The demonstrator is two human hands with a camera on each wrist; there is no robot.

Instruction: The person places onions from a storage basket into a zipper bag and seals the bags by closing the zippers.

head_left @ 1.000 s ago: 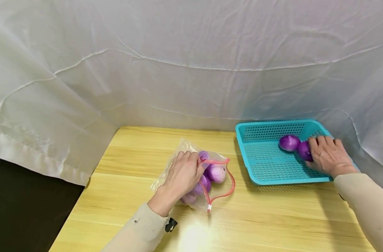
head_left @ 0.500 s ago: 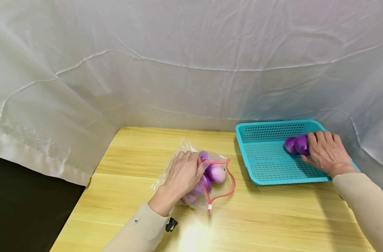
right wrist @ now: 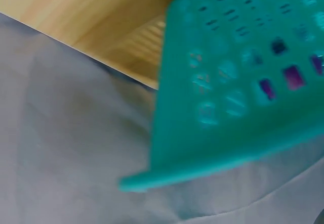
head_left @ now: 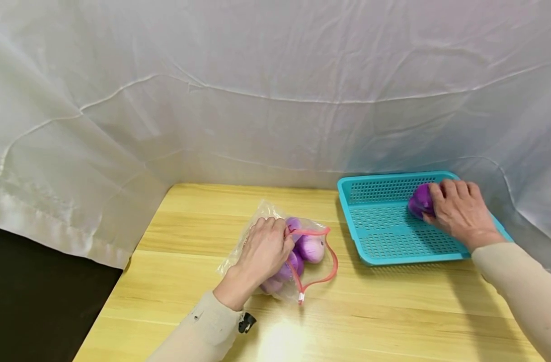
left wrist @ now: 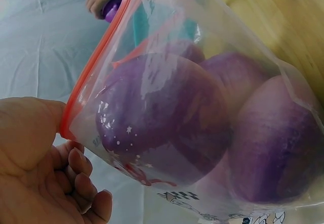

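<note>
My left hand (head_left: 264, 246) pinches the red zip edge of a clear zip bag (left wrist: 288, 64). Several purple onions (head_left: 311, 249) lie inside the bag, the nearest one a large dark onion (left wrist: 162, 118) behind printed plastic. Over at the right, my right hand (head_left: 461, 211) grips a purple onion (head_left: 424, 193) inside the turquoise basket (head_left: 359, 241). A second onion overlaps it from below in the head view. The right wrist view is blurred and shows the basket's corner wall (right wrist: 202, 143), with purple showing through its holes; the hand itself is out of that view.
Both the bag and the basket rest on a light wooden table (head_left: 166, 301). Pale cloth (head_left: 266, 120) hangs along the back and sides. A dark area (head_left: 40, 291) lies beyond the table's left edge.
My right hand has drawn leftward and slightly back in the basket, taking hold of an onion and raising it beside the other one. My left hand has kept its place on the bag.
</note>
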